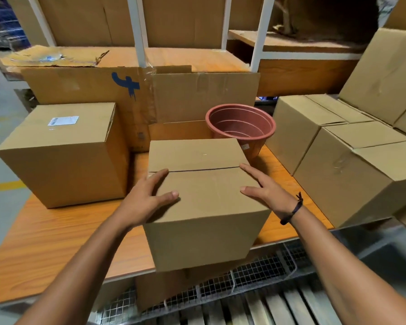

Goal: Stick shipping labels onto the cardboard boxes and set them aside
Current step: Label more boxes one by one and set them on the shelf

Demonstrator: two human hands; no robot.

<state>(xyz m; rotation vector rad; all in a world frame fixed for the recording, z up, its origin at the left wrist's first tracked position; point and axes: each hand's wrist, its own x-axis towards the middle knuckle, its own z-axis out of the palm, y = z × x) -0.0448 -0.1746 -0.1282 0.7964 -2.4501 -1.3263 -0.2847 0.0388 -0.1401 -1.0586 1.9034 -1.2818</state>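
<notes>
On the orange table the labelled box sits left. The plain box stands at the front edge (flaps closed), a brown pot behind it. The left hand and right hand flank its top, fingers straight, touching.

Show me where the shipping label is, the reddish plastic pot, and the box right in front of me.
shipping label (63, 120), head view, centre of the white sticker.
plastic pot (242, 126), head view, inner wall below the rim.
front box (209, 198), head view, near top flap below the seam.

Wooden table: cardboard boxes, plastic pot
</notes>
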